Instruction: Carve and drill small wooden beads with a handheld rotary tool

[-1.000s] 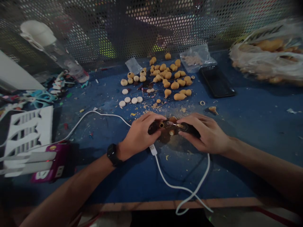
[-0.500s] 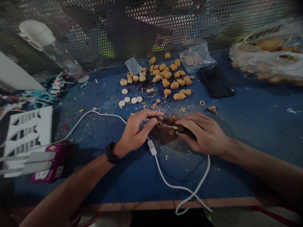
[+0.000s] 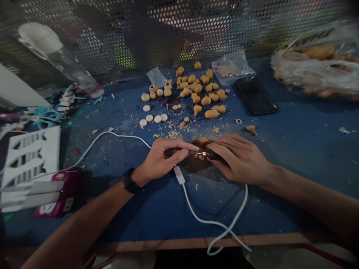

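Observation:
My right hand (image 3: 237,158) is wrapped around a dark pen-shaped rotary tool (image 3: 214,154), whose brass-coloured nose (image 3: 204,153) points left. The fingers of my left hand (image 3: 164,158) are closed around the tool's thin bit (image 3: 194,152), thumb below and index finger above. Whatever else lies inside the left fingers is hidden. Just beyond the tool sits a small tan gourd (image 3: 203,141), and a round pale piece (image 3: 202,157) lies under the nose. Both hands rest low over a brown dusty patch of the blue table.
Several small gourds (image 3: 205,101) and white discs (image 3: 157,118) lie ahead, with shavings near them. A white cord with a switch (image 3: 178,175) loops in front. A black phone (image 3: 256,96) and a plastic bag of gourds (image 3: 316,80) are at right; a purple power block (image 3: 60,194) is at left.
My left fingers have closed in and moved right onto the bit. The holed gourd piece seen at their tips is now out of sight. My right hand has barely moved.

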`<state>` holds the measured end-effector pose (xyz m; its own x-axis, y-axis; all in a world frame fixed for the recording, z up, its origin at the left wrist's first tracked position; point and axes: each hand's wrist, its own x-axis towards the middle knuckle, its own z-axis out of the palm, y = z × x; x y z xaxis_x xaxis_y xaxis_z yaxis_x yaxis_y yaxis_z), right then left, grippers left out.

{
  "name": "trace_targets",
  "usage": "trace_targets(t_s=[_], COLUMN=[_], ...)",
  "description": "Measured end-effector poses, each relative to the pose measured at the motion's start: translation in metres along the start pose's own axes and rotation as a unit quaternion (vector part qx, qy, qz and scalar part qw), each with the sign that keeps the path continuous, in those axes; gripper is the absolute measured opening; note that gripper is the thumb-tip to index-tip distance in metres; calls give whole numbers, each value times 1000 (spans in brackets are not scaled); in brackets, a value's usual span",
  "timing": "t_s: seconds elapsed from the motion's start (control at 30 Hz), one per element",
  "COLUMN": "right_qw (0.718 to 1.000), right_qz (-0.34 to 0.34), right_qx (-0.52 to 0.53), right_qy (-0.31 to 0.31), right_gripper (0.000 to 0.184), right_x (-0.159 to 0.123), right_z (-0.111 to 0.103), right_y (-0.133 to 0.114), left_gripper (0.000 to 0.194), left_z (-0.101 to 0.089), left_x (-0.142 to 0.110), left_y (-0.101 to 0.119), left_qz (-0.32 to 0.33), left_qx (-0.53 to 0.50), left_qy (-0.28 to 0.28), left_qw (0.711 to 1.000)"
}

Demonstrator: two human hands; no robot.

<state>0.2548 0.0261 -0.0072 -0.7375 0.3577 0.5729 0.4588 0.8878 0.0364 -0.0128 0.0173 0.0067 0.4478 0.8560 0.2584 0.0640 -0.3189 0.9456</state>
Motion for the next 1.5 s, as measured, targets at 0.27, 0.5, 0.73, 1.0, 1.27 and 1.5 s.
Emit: trace_targets(t_s=[0.27, 0.5, 0.73, 1.0, 1.27, 1.5], right_qw=[1000, 1000, 1000, 1000, 1000, 1000], right_qz=[-6, -20, -18, -18, -26, -16], right_qx=[-6, -8, -9, 0, -4, -10], right_qy=[-3, -8, -3, 8, 13, 9], right_gripper=[20, 21, 22, 20, 24, 33], right_x=[-4, -4, -2, 0, -1, -4], right_z=[2, 1, 2, 1, 0, 2], right_y=[0, 1, -1, -2, -3, -2], left_gripper=[21, 23, 24, 20, 21, 22], left_z=[0, -1, -1, 0, 0, 1], left_x=[0, 1, 1, 2, 0, 0], left_y=[-2, 1, 5, 3, 4, 4], left_qz=[-4, 0, -4, -31, -24, -42], left_qx=[13, 26, -23, -85, -53, 4], left_qy=[-15, -40, -59, -57, -63, -52], left_qw=[1000, 999, 998, 994, 996, 998])
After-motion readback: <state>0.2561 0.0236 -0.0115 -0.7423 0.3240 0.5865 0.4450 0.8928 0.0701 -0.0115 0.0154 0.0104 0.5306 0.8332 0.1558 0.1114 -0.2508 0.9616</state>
